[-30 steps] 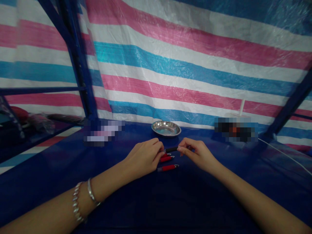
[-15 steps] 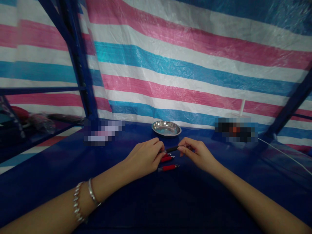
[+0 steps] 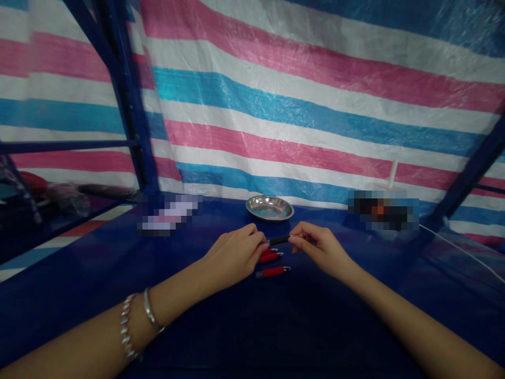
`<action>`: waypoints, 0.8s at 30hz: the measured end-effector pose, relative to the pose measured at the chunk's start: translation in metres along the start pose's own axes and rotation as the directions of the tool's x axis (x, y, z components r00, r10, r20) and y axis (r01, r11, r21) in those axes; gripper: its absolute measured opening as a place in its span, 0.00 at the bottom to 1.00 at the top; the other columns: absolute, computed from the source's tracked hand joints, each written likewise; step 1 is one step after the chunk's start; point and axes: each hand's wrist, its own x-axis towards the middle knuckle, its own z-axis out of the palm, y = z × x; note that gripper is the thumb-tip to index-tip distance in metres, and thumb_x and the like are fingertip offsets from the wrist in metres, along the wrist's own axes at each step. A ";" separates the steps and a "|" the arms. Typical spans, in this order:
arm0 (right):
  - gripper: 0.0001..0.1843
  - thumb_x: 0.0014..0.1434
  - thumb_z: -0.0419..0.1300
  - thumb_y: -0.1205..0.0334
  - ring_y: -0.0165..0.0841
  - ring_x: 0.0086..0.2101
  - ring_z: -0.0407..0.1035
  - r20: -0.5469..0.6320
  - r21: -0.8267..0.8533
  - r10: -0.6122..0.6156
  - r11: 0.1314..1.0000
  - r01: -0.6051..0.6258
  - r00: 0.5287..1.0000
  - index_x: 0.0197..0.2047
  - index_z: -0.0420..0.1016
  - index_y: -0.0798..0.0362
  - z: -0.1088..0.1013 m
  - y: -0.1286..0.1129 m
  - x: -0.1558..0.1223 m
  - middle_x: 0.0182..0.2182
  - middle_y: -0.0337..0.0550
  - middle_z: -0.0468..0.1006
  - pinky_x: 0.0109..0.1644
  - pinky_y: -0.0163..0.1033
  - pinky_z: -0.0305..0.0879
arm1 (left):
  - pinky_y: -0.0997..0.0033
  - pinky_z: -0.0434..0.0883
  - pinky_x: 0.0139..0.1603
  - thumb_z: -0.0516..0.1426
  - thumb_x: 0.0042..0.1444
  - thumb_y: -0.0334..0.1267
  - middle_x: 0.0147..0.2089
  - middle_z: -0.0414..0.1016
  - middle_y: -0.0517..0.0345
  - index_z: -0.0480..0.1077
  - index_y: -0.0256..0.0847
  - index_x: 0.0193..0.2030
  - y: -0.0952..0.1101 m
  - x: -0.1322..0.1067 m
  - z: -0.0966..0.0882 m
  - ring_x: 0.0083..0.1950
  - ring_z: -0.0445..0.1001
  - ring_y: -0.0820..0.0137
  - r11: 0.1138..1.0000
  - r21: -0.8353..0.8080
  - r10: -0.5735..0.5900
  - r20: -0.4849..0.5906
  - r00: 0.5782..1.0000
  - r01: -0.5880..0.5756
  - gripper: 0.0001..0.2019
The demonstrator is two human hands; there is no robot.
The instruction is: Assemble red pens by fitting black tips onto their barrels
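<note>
A black pen is stretched between my two hands, just above the blue tabletop. My left hand pinches one end of it, and my right hand pinches the other with thumb and fingertips. Both ends of the pen are covered by fingers. Below it lie red pens; one red pen is partly hidden by my left hand. Another red pen lies apart, nearer to me, with its silver tip end to the right. Beyond my hands sits a shiny metal dish.
Blurred-out items lie at the back left and back right of the blue table. A white cable runs off to the right. Blue metal posts and a striped plastic sheet stand behind.
Almost nothing differs. Both hands keep their pinch on the black pen, with only a tiny shift of the fingers; the red pens and dish stay put.
</note>
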 end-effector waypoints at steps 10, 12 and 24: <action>0.11 0.56 0.50 0.56 0.25 0.24 0.62 -0.002 -0.002 0.000 1.000 0.000 1.000 0.30 0.65 0.56 0.000 -0.002 0.000 0.22 0.38 0.69 0.28 0.30 0.57 | 0.74 0.63 0.32 0.39 0.58 0.40 0.36 0.63 0.58 0.65 0.42 0.37 0.000 0.000 -0.001 0.35 0.67 0.73 0.999 0.035 0.007 0.022 1.000 -0.007 0.16; 0.12 0.56 0.50 0.56 0.25 0.24 0.61 0.003 -0.005 -0.001 1.000 0.001 1.000 0.29 0.65 0.56 0.000 -0.002 0.000 0.22 0.38 0.69 0.28 0.30 0.56 | 0.74 0.62 0.32 0.39 0.58 0.40 0.36 0.63 0.58 0.65 0.41 0.37 -0.001 0.000 -0.001 0.35 0.67 0.74 0.999 0.034 0.010 0.022 1.000 -0.010 0.16; 0.13 0.56 0.50 0.55 0.25 0.23 0.61 0.008 0.003 0.004 1.000 -0.004 1.000 0.28 0.65 0.56 0.000 -0.002 -0.001 0.22 0.38 0.69 0.27 0.30 0.55 | 0.75 0.61 0.31 0.40 0.57 0.40 0.36 0.63 0.59 0.66 0.43 0.36 0.001 -0.002 -0.003 0.34 0.66 0.74 0.999 0.024 0.027 0.020 0.999 -0.028 0.15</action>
